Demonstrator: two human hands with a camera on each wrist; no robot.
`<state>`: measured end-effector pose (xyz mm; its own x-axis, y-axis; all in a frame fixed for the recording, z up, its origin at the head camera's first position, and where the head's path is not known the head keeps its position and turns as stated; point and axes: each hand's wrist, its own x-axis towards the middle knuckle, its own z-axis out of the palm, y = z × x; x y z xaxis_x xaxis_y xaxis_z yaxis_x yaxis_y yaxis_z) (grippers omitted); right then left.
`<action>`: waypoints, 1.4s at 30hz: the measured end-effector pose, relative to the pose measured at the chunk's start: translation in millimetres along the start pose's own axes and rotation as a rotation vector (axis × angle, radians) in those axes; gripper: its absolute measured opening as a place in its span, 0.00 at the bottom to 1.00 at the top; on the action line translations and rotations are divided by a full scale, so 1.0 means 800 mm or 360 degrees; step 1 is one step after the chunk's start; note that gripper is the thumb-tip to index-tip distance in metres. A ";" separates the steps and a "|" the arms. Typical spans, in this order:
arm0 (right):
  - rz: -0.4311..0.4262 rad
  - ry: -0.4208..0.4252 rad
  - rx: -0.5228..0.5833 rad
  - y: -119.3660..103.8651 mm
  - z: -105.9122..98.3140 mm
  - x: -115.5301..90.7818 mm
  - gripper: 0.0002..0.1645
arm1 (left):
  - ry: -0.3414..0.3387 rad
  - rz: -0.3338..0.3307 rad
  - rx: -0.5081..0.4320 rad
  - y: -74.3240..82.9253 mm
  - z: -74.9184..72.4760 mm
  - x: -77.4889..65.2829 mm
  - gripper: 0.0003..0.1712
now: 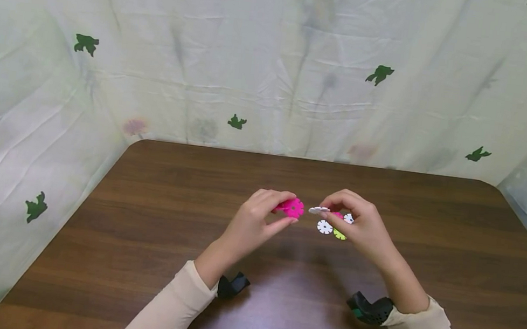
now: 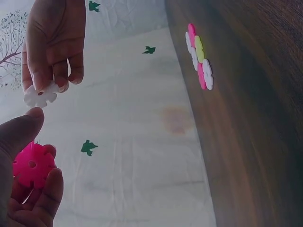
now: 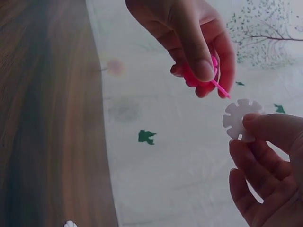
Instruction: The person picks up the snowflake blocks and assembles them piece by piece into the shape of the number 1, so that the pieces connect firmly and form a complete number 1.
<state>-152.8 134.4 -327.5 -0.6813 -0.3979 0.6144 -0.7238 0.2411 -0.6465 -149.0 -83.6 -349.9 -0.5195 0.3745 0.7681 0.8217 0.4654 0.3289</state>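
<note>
My left hand [image 1: 254, 215] pinches a bright pink notched disc [image 1: 295, 208] between thumb and fingers. A second pink piece, set at an angle to the first, shows partly behind the thumb [image 3: 201, 70] in the right wrist view. Facing it, my right hand [image 1: 367, 228] pinches a white notched disc [image 3: 241, 118] by its edge, thumb on one face. The white disc and the pink ones are held above the table, close together but apart. In the left wrist view, the pink disc [image 2: 33, 165] turns its face with a centre hole to the camera.
Several loose notched discs lie on the brown wooden table [image 1: 138, 237] beyond my right hand: white [image 1: 324, 227], yellow-green [image 1: 340, 235] and pink ones, partly hidden by that hand. A pale cloth [image 1: 274, 68] with green leaf shapes hangs behind the table and along its sides.
</note>
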 end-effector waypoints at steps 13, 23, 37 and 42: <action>-0.0039 0.0001 0.0016 -0.016 0.010 0.003 0.12 | -0.0063 0.0021 -0.0070 0.001 0.003 -0.002 0.22; -0.0059 -0.0028 0.0046 0.013 0.013 -0.004 0.11 | -0.0083 0.0032 -0.0141 0.002 0.005 -0.004 0.23; -0.0211 0.0059 0.0060 0.013 0.019 -0.006 0.15 | -0.0323 -0.0046 -0.0321 0.004 0.009 -0.008 0.23; -0.0263 0.0050 0.0083 0.015 0.021 -0.007 0.12 | -0.0362 -0.0086 -0.0362 0.004 0.010 -0.009 0.23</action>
<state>-156.2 124.6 -346.2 -0.5571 -0.4005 0.7275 -0.8202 0.1281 -0.5576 -144.3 -78.7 -358.9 -0.5817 0.5358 0.6120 0.8095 0.3079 0.4998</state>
